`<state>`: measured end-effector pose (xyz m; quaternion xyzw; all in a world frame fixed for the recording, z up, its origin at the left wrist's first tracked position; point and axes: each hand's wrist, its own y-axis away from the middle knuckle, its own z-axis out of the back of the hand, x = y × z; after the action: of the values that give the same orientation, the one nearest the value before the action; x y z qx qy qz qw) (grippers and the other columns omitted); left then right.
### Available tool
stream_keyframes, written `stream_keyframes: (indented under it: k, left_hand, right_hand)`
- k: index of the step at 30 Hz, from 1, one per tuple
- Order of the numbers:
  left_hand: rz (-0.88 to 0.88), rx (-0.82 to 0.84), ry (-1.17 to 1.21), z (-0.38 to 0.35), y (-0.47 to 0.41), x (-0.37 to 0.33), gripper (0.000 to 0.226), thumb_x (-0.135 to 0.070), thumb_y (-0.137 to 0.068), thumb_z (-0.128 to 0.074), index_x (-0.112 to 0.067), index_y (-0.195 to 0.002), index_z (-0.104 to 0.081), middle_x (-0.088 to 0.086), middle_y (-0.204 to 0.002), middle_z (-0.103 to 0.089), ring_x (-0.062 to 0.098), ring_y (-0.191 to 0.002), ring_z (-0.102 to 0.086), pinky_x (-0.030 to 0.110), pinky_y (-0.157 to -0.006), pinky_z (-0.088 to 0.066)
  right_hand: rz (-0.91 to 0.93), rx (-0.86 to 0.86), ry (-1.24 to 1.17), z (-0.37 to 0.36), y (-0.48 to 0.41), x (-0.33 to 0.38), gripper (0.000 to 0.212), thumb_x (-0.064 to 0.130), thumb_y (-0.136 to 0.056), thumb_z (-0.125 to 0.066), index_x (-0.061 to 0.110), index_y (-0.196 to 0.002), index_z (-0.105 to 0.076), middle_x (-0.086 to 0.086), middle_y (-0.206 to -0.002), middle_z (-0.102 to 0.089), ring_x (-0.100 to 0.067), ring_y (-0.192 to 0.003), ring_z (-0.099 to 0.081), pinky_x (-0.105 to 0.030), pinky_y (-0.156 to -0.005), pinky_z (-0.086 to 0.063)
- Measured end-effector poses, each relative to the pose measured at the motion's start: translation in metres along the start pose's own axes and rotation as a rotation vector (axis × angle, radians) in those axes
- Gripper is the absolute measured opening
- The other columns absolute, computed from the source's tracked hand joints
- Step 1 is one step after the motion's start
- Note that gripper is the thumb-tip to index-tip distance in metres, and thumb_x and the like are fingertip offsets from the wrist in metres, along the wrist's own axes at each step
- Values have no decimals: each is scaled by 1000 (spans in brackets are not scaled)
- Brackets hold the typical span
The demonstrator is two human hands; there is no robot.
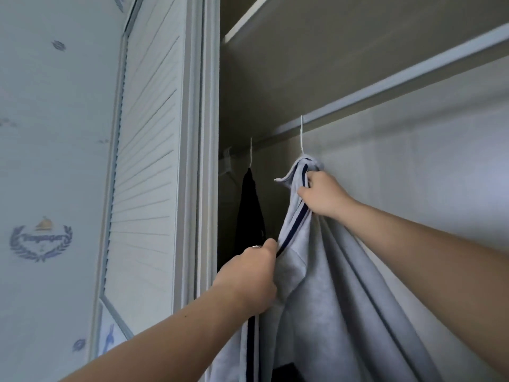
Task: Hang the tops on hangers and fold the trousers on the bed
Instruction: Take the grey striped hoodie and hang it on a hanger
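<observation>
Right hand [322, 194]: raised, fingers curled round the bunched collar end of the grey top [330, 285], just below the hook of a white hanger [302, 136].

Left hand [248, 277]: lower and to the left, fingers closed on the front edge of the same top, gripping along its dark navy stripe.

Grey top: hangs inside the open wardrobe, draped from the right hand in long folds that run down past the bottom of the view.

White hanger: hook caught over the pale wardrobe rail [399, 78]; its shoulders are hidden in the cloth.

Black garment [250, 210]: hangs on a second white hanger [251, 153], to the left of the grey top and deeper in.

Shelf [248, 20]: above the rail.

Louvred door [143, 161]: white, left of the opening.

Wallpaper [41, 133]: pale, with blue emblems, far left.
</observation>
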<state>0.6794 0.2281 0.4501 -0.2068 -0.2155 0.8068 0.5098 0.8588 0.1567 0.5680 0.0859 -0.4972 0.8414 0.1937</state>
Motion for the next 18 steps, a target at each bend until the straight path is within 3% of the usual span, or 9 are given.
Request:
stream_keyframes:
  k: [4,6,8,14,18]
  left_hand:
    - [70,8,-28,-3,-13,8,42,-7,-95,-53,-22,-131,-40,2,-105,-52,24,-89,-59,40,-79,-58]
    - [105,23,-56,-5,-22,11,43,-5,-94,-53,-20,-132,-39,1,-100,-50,22,-84,-57,37,-71,-55]
    - [139,32,-82,-7,-29,13,45,-3,-94,-54,-18,-133,-37,-1,-90,-45,17,-75,-53,30,-59,-47]
    - [234,82,-150,-13,-48,11,54,-3,-94,-59,-14,-141,-34,1,-85,-42,16,-69,-50,26,-52,-39]
    - [262,97,-198,-18,-52,8,52,-6,-95,-60,-11,-141,-37,5,-97,-49,25,-86,-61,31,-65,-50]
  right_hand:
    - [2,41,-85,-43,-28,-10,19,14,-94,-51,14,-75,-53,-3,-66,-53,-15,-56,-49,-27,-45,-26]
    - [-6,52,-161,-66,-42,-17,13,13,-95,-50,9,-87,-60,-6,-71,-59,-19,-59,-53,-27,-46,-30]
    - [-3,79,-220,-88,-54,-23,13,13,-96,-50,8,-95,-62,-9,-78,-62,-21,-63,-55,-28,-48,-33]
    - [19,136,-372,-139,-78,-34,18,16,-100,-51,15,-114,-62,-8,-93,-66,-23,-78,-62,-27,-56,-41]
    - [37,137,-472,-156,-79,-41,31,20,-102,-54,22,-133,-59,2,-101,-62,-19,-87,-58,-25,-62,-40]
